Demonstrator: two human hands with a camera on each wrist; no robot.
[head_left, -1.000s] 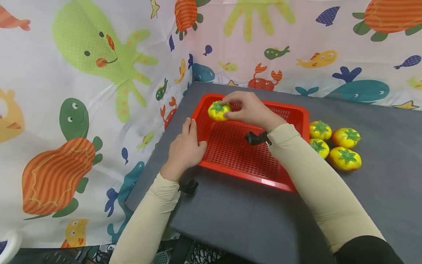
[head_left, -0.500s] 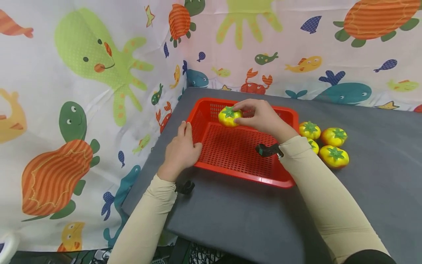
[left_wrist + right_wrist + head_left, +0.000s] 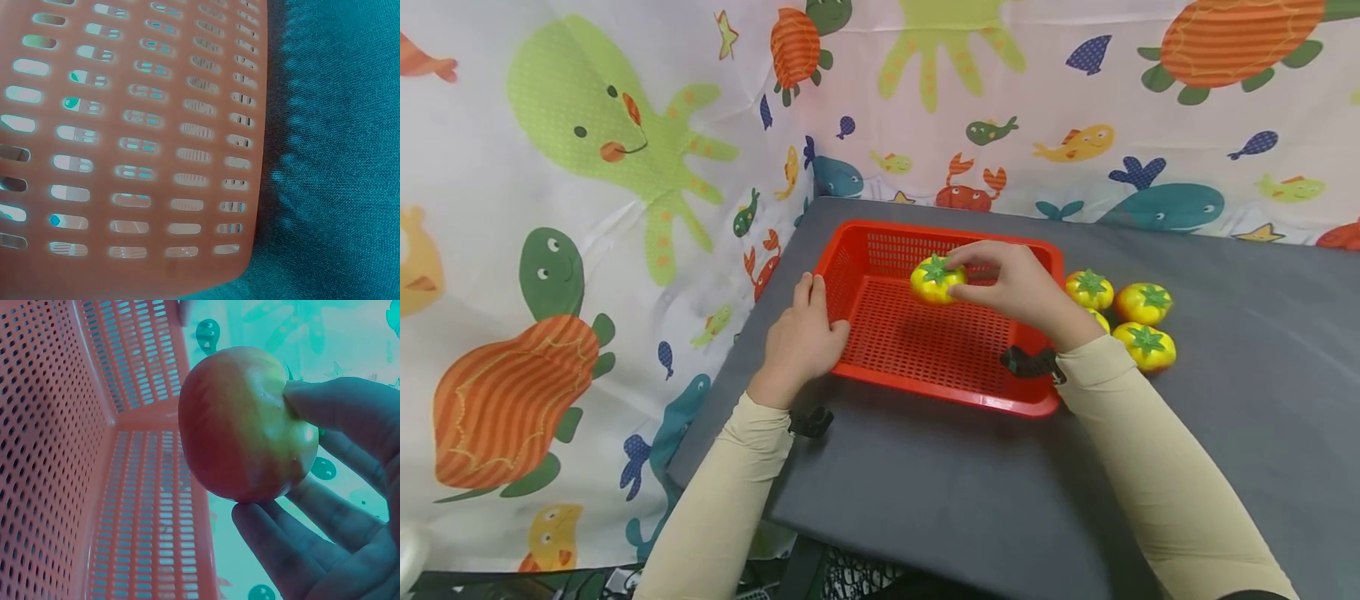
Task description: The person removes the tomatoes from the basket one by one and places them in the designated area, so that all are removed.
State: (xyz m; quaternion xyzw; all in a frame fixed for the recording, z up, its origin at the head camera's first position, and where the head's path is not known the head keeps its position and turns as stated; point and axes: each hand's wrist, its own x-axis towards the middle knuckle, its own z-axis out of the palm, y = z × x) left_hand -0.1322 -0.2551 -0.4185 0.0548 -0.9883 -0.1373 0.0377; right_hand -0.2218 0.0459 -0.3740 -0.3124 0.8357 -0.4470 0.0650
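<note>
In the head view my right hand [image 3: 1011, 283] pinches a yellow-red tomato [image 3: 934, 280] with a green star-shaped top, over the red slotted basket [image 3: 947, 393]. Seen from the right wrist, the thumb lies against one side of the tomato [image 3: 244, 425] and the fingers against the other, with the basket wall [image 3: 147, 506] behind. My left hand [image 3: 801, 342] lies at the basket's left rim, its fingers straight and the thumb spread away. Only the basket's slotted side [image 3: 144, 150] and some cloth show in the left wrist view; that hand is hidden there.
Several similar tomatoes [image 3: 1144, 303] sit on the dark grey tabletop [image 3: 925, 483] just right of the basket, one partly hidden by the right forearm. A white curtain [image 3: 677, 233] with sea animals stands behind and to the left. The table's front edge runs below the left forearm.
My right hand has carried the tomato from the basket's far left corner to the right and nearer to me. The left hand stays at the rim; the head view has shifted slightly.
</note>
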